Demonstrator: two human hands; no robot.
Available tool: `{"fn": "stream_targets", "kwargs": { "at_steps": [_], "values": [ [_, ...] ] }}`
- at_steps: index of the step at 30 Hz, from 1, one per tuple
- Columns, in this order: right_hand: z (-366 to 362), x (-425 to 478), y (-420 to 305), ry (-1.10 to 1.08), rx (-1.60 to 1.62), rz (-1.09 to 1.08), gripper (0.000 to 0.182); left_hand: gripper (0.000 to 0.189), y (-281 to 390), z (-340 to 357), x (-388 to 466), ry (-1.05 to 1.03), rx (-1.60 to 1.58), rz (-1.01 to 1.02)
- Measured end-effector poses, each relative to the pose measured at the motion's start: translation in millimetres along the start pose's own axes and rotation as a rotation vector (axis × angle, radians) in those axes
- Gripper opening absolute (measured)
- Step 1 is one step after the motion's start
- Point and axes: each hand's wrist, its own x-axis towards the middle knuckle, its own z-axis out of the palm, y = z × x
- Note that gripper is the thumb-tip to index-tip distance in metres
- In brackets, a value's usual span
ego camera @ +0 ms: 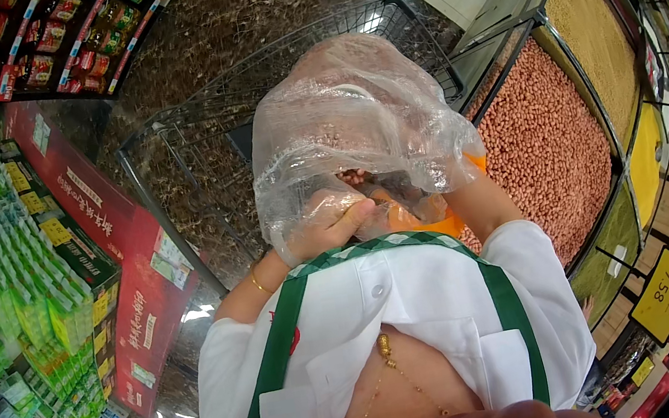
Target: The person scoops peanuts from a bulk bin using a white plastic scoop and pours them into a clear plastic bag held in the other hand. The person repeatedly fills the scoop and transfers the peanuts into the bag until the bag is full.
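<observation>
A large clear plastic bag is held up in front of my chest, its mouth towards me. Peanuts show inside its opening. Below the opening my left hand grips the gathered edge of the bag. My right hand reaches inside or behind the plastic at the right; its fingers are hidden, and only the forearm shows plainly. Something orange, perhaps a scoop or a bag, lies between my hands and again shows beside my right wrist. A bin of shelled pink peanuts stands close at the right.
Behind the bag is a wire shopping cart. Bins of yellow grain and green beans adjoin the peanuts, with a yellow price sign nearby. Green packets are stacked left; shelves of jars stand at the upper left.
</observation>
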Motion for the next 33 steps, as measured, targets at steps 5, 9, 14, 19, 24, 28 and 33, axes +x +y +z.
{"fn": "stream_targets", "kwargs": {
  "at_steps": [5,9,14,19,24,28,33],
  "values": [
    [-2,-11,-7,0.013,0.111,-0.031,0.05,0.028,25,-21,-21,-0.081,0.067,-0.271],
    [-7,-19,-13,0.027,0.196,-0.073,0.049,0.025,63,-58,-46,-0.308,0.184,0.05],
    [-18,-33,-19,0.047,0.313,-0.116,0.048,0.021,127,-70,-25,-0.31,0.156,0.214],
    [-1,-73,-21,0.023,-0.059,-0.174,0.056,0.019,77,-28,29,-0.282,1.071,0.145],
    [6,-104,-34,-0.004,0.006,-0.174,0.055,0.047,60,-32,65,0.066,1.272,0.38],
    [5,-132,-38,0.023,0.091,-0.167,0.056,0.047,62,-24,87,0.101,1.215,0.336],
    [-12,-169,-43,0.026,0.231,-0.318,0.06,0.047,62,-8,104,0.012,1.19,0.291]
  ]
}}
